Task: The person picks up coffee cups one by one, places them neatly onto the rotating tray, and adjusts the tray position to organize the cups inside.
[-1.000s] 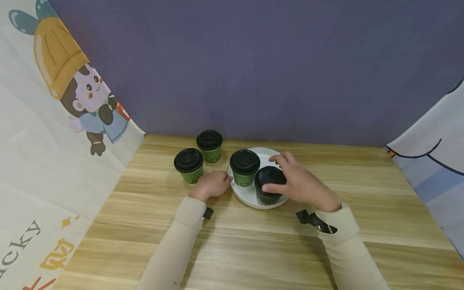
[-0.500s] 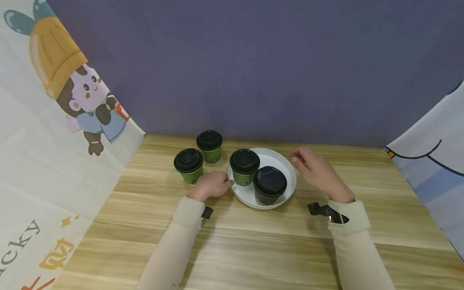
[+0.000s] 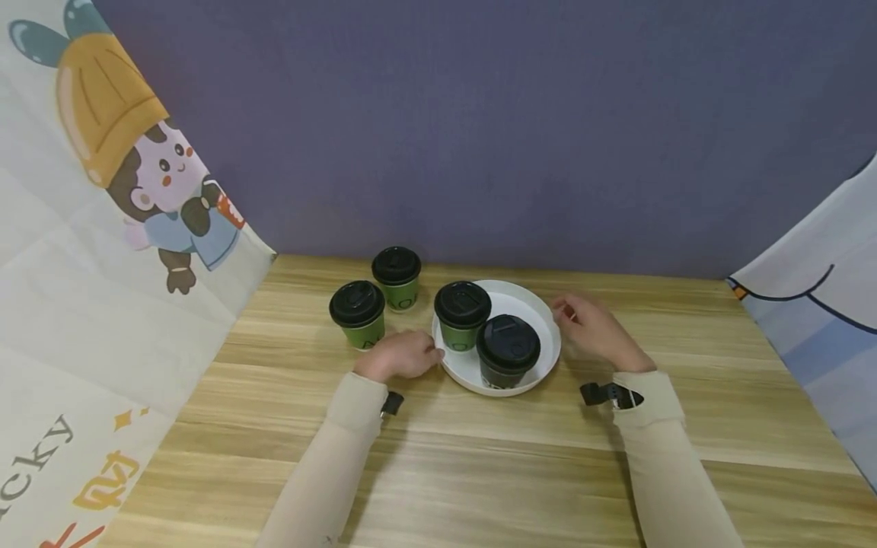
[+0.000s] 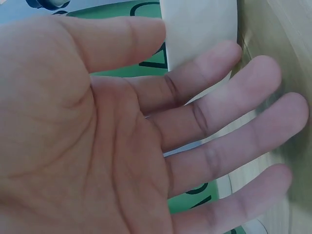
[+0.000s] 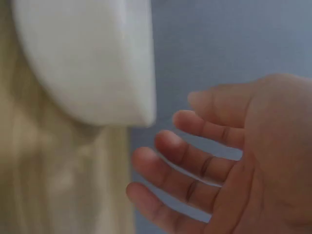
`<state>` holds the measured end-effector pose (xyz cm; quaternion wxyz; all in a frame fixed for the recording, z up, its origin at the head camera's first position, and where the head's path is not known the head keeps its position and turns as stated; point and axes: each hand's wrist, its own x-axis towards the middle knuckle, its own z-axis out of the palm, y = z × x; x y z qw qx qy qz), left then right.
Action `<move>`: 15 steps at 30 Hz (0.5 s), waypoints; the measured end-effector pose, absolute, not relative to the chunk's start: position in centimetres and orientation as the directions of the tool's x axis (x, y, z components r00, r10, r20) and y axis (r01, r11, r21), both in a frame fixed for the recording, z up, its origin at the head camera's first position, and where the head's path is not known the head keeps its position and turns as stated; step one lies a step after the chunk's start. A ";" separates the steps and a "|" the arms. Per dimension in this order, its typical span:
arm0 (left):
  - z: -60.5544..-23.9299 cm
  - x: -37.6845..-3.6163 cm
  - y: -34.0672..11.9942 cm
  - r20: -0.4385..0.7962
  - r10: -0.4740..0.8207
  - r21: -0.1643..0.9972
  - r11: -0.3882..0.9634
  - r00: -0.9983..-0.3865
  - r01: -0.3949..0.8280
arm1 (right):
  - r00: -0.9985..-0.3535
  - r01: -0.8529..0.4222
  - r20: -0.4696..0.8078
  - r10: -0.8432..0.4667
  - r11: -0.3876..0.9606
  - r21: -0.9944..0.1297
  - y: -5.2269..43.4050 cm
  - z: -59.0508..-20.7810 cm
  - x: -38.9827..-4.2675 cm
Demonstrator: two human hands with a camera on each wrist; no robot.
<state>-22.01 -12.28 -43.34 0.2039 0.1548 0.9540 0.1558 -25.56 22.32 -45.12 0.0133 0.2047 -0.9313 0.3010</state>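
While two lidded cups stand on the round white plastic tray (image 3: 544, 323), both hands flank it without gripping it. On the tray are a green paper cup with a black lid (image 3: 462, 314) at the left and a black paper cup with a black lid (image 3: 508, 352) at the near middle, touching or nearly so. The right hand (image 3: 592, 327) sits just beside the tray's right rim, fingers loosely spread and holding nothing, as the right wrist view (image 5: 229, 156) confirms. The left hand (image 3: 400, 355) rests at the left rim, fingers relaxed; whether it touches the rim I cannot tell. Two more green paper cups with black lids (image 3: 357, 312) stand on the wooden surface (image 3: 479, 457) left of the tray, so loading looks about half done.
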 end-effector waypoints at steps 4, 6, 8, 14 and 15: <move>-43.6 -22.0 -12.6 -0.325 0.361 0.361 0.901 -0.874 0.239 | -0.925 -0.365 0.150 -0.348 0.708 -0.604 22.5 -47.0 -25.8; -43.8 -22.1 -12.8 -0.312 0.347 0.360 0.905 -0.885 0.228 | -0.931 -0.344 0.134 -0.341 0.689 -0.637 22.5 -47.8 -25.9; -44.0 -22.1 -12.9 -0.289 0.325 0.356 0.910 -0.900 0.214 | -0.935 -0.323 0.111 -0.337 0.677 -0.661 22.4 -48.5 -26.0; -44.5 -22.2 -13.3 -0.225 0.261 0.357 0.919 -0.939 0.170 | -0.953 -0.229 0.023 -0.302 0.669 -0.707 22.2 -49.8 -25.8; -44.6 -22.1 -13.4 -0.219 0.253 0.357 0.920 -0.942 0.164 | -0.955 -0.214 0.010 -0.296 0.667 -0.714 22.2 -50.0 -25.7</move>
